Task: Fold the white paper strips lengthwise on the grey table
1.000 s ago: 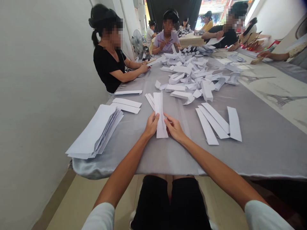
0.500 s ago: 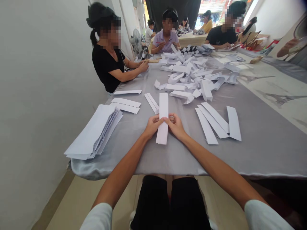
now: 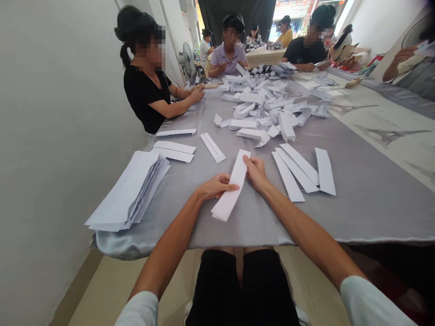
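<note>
A long folded strip of white paper (image 3: 229, 194) lies at a slant on the grey tablecloth (image 3: 367, 203) in front of me. My left hand (image 3: 215, 186) pinches its left edge near the middle, fingers closed on it. My right hand (image 3: 255, 172) grips the strip's upper end, fingers curled around the edge. Three similar folded strips (image 3: 302, 170) lie just right of my right hand.
A stack of flat white sheets (image 3: 131, 190) sits at the table's left edge. More folded strips (image 3: 175, 151) lie beyond it, and a heap of folded paper pieces (image 3: 268, 104) fills the table's middle. Several other people sit working along the far sides.
The strip has swung from pointing straight away from me to a slant, its near end now to the left. My right hand moved up to the strip's far end.
</note>
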`<control>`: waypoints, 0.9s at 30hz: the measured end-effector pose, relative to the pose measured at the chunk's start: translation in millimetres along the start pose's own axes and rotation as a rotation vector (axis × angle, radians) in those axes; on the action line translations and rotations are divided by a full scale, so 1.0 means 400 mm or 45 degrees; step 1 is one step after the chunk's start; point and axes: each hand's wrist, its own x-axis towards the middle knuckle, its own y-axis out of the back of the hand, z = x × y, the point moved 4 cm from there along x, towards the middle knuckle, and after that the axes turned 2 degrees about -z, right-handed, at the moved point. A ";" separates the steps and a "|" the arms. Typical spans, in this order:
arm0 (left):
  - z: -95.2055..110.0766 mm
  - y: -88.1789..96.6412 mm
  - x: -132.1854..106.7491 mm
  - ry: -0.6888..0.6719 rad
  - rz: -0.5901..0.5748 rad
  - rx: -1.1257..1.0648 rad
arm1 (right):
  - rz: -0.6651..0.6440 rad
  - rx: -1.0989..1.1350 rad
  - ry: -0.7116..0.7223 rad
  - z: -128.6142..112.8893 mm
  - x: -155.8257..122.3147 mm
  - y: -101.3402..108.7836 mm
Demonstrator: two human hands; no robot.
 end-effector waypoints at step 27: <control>-0.012 0.079 0.033 -0.673 0.920 -0.158 | -0.413 -0.227 -0.011 0.010 -0.052 -0.068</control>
